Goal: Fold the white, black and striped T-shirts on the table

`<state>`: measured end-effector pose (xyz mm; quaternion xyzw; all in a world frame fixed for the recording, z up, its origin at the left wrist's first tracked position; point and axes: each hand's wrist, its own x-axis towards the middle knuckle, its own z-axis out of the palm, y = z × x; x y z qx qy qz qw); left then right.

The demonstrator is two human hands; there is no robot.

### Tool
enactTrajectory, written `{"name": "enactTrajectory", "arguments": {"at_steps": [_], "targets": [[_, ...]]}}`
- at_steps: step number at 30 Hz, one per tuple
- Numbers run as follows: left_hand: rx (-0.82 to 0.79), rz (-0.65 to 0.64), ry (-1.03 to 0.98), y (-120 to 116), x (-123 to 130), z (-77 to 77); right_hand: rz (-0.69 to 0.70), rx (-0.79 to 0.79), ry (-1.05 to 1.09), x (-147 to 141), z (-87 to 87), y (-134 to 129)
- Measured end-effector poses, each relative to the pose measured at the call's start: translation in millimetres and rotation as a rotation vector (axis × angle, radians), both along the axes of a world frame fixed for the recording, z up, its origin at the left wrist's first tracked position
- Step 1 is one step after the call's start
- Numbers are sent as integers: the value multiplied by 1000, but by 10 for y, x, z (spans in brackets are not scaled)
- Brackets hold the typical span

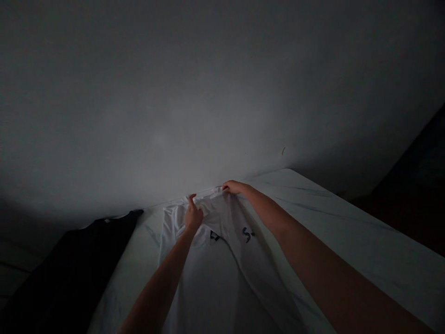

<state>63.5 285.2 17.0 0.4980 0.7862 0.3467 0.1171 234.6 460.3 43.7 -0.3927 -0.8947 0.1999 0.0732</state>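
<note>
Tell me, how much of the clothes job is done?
The black cloth garment looks laid out. In hand is the thin white garment with dark marks: the right hand grips its far edge, the left hand touches nearby. What's left: perhaps smoothing the folds there.

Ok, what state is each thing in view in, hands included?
White garment: laid out, rumpled at its far end.
Black garment: laid out, left of the white one.
Left hand: over the far end, grip unclear.
Right hand: closed on the far edge.

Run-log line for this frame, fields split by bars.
left hand: on white garment | right hand: at its far edge | dark garment: left side
</note>
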Motion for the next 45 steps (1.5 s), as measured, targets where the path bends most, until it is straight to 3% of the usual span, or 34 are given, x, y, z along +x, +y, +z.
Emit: {"name": "enactTrajectory", "arguments": {"at_steps": [4, 8, 15, 18, 21, 25, 28, 32, 36, 39, 45], "targets": [[71, -14, -49, 116, -21, 17, -52, 4, -25, 54, -65, 258], [7, 45, -2, 161, -40, 8, -151, 26, -34, 92, -177, 346], [-166, 70, 99, 36, -67, 4, -305, 155, -6, 107, -235, 61], [-153, 60, 210, -17, 35, 72, -278, 224, 29, 114, -221, -273], [-39, 3, 405, -74, 231, 137, -90, 280, 44, 209, -303, -733], [-2, -365, 511, -261, 569, 151, 135, 251, 24, 538, -442, -1403], [-26, -569, 538, -613, 807, 139, 73, 191, 42, 894, -391, -1905], [-47, -688, 573, -1341, 1048, 154, -143, 101, 78, 1416, -147, -2617], [-51, -933, 466, -1969, 1233, 102, -204, -81, 6, 1799, 16, -3219], [-3, -1060, 392, -2174, 1316, -1, -211, -116, -94, 1915, 49, -3465], [23, -1185, 468, -2185, 1367, -78, -261, -111, -231, 1987, 272, -3709]]}}
